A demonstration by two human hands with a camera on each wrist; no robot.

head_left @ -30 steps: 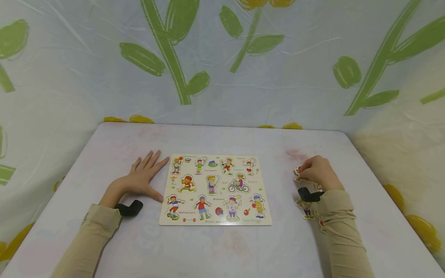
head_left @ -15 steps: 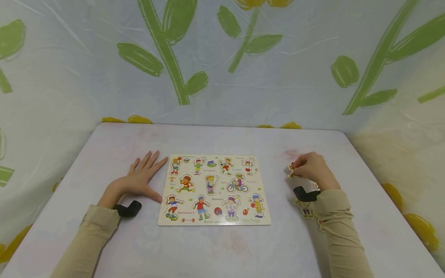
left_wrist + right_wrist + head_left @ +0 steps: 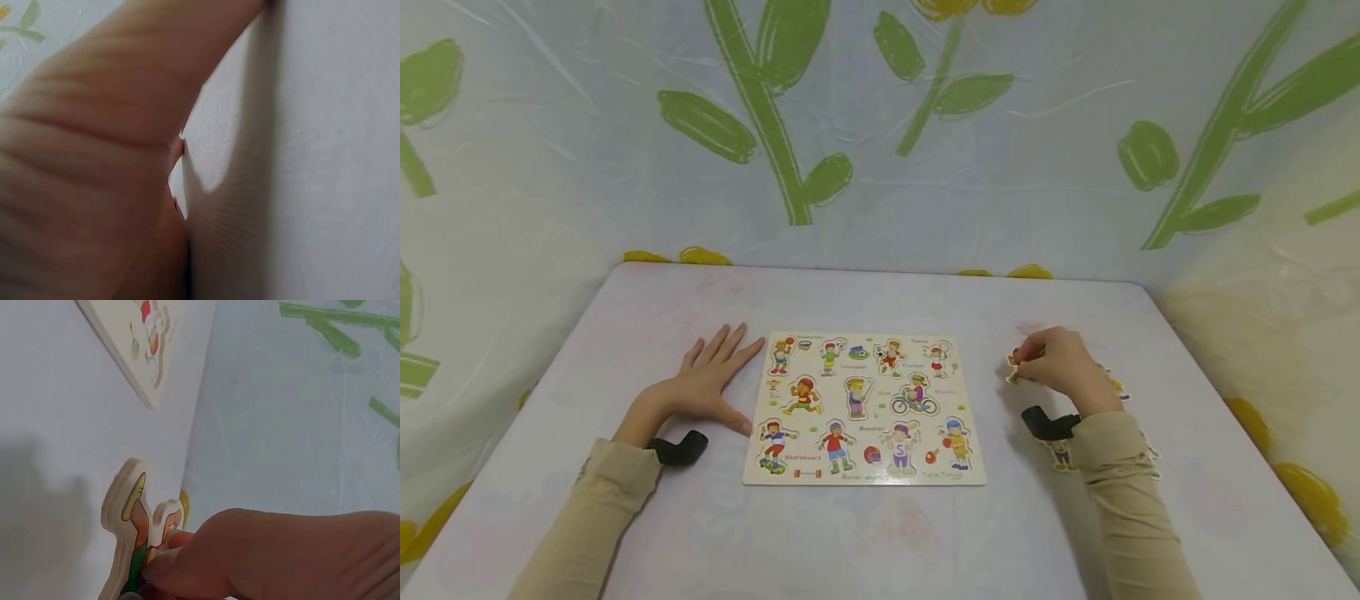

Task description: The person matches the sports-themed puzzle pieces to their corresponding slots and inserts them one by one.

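Note:
My left hand [image 3: 703, 383] lies with fingers spread on the table, its thumb at the left edge of a wooden puzzle board [image 3: 842, 392]. Only the heel of that hand [image 3: 94, 156] and the tabletop fill the left wrist view. To the right of the board, my right hand [image 3: 1060, 362] pinches a wooden puzzle piece [image 3: 1012, 367] between thumb and fingers. In the right wrist view the piece [image 3: 134, 525] shows a leg, green shorts and a yellow shoe; the fingers hide the rest. It is held above the table, apart from the board's corner [image 3: 147, 397].
More loose figure pieces lie under and around my right wrist, among them one in purple [image 3: 1062, 457] and one farther right [image 3: 1116, 383]. The wrist and sleeve partly cover them. A flowered cloth [image 3: 880, 192] hangs behind the table.
My right hand has lifted the puzzle piece and moved left with it toward the board, uncovering loose pieces to its right. The left hand and the board stay in place.

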